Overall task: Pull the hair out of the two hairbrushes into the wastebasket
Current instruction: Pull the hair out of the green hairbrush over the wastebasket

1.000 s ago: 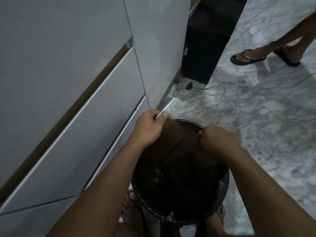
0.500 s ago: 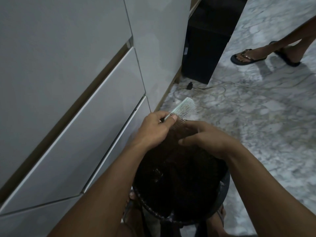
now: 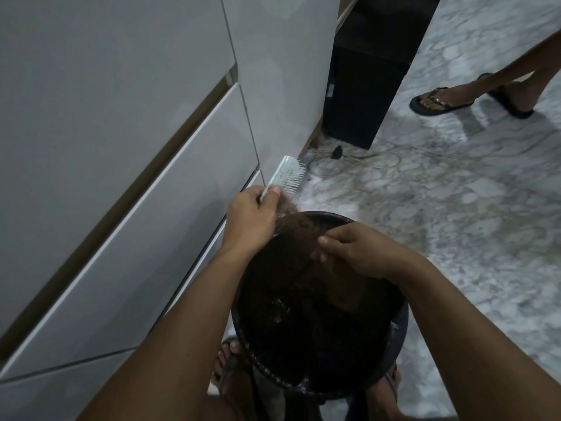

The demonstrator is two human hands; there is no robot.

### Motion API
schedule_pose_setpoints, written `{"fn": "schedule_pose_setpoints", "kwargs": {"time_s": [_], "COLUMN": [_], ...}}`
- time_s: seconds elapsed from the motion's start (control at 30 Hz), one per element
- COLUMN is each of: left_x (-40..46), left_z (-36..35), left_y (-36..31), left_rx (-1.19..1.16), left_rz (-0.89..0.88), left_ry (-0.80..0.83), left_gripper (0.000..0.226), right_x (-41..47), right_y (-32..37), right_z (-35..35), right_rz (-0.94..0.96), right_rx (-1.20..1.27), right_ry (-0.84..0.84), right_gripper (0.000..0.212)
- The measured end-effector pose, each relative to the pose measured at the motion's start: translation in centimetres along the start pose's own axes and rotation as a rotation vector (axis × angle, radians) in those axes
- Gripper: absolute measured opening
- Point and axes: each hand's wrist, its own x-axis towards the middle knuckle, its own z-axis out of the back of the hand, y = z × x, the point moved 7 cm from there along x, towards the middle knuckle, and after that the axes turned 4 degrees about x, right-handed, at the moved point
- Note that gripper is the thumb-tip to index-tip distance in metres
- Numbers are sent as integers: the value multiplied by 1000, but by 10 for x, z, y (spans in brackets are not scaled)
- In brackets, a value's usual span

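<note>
My left hand (image 3: 250,221) grips the handle of a pale green hairbrush (image 3: 287,177) above the far left rim of the black wastebasket (image 3: 397,329). The bristles point right. A brown sheet of hair (image 3: 296,230) stretches from the brush's lower bristles down to my right hand (image 3: 356,249), whose fingers pinch it over the basket's mouth. More brown hair lies inside the basket. No second hairbrush shows.
White cabinet drawers (image 3: 136,192) run along the left. A black box-like unit (image 3: 364,86) stands at the back, with a cable and plug (image 3: 337,151) on the marble floor. Another person's feet in sandals (image 3: 440,100) stand at the far right. My own feet are under the basket.
My right hand went from the basket's far rim up to the brush, then pulled down and right over the basket with hair. The brush rose and tilted more upright.
</note>
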Motion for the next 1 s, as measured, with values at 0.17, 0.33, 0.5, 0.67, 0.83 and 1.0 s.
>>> {"fn": "schedule_pose_setpoints", "kwargs": {"time_s": [0.17,0.33,0.5,0.67,0.83,1.0], "left_x": [-3,-6,-10,-16,-19,-14], "left_z": [4,-3,-17,-32,-34,-26], "left_y": [-8,-8,-10,-11,-15,-14], "left_rx": [76,85,58,29,21,47], "left_rz": [-23,-45,-45,-52,-71,-87], "left_ry": [-51,5,137,219,232,163], "left_gripper": [34,34,32,31,29,31], "right_x": [-2,5,6,3,3,4], "right_y": [-15,-45,-42,-4,2,0], "right_z": [4,13,9,6,-4,-1], "right_rz": [-111,-282,-234,13,66,26], "right_rx": [-225,-416,-439,139,316,201], "right_ry": [34,-38,-28,-99,5,-61], "right_gripper": [34,32,20,43,30,17]}}
